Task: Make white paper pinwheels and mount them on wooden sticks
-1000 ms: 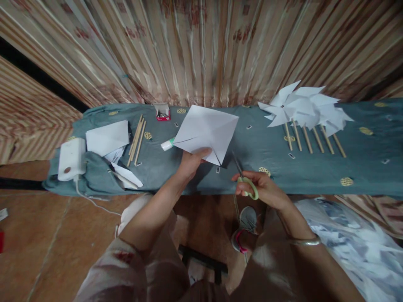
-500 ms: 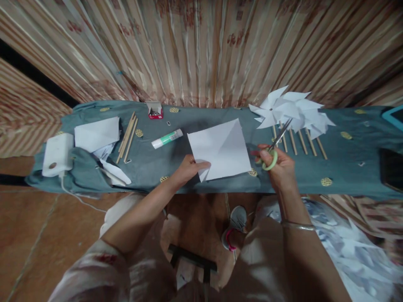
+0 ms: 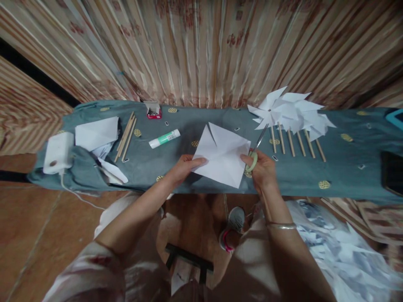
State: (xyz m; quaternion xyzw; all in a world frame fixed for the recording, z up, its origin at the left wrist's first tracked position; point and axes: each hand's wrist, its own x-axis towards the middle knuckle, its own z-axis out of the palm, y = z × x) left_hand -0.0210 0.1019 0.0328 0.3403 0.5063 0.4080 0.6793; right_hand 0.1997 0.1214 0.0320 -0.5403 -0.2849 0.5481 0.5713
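A square sheet of white paper (image 3: 222, 161) is held over the table's front, creased and with a slit running inward from its far edge. My left hand (image 3: 184, 168) pinches its left side, thumb on top. My right hand (image 3: 263, 171) is closed around the pale green handles of a pair of scissors (image 3: 252, 162), and its thumb also rests on the paper's right edge. The scissor blades point up and away, towards several white paper pinwheels (image 3: 291, 110) on wooden sticks. Left of the sheet lies a glue stick (image 3: 164, 139).
On the green tablecloth (image 3: 176, 178) are a small red box of pins (image 3: 154, 111), loose wooden sticks (image 3: 128, 135), stacked white paper (image 3: 97, 133) and a white power adapter (image 3: 58, 153) with a cable. A dark phone-like object (image 3: 392, 171) lies far right. A curtain (image 3: 201, 50) hangs behind.
The paper has been turned, so its slit now faces the far side. My right hand has moved left with the scissors and taken hold of the paper's right edge.
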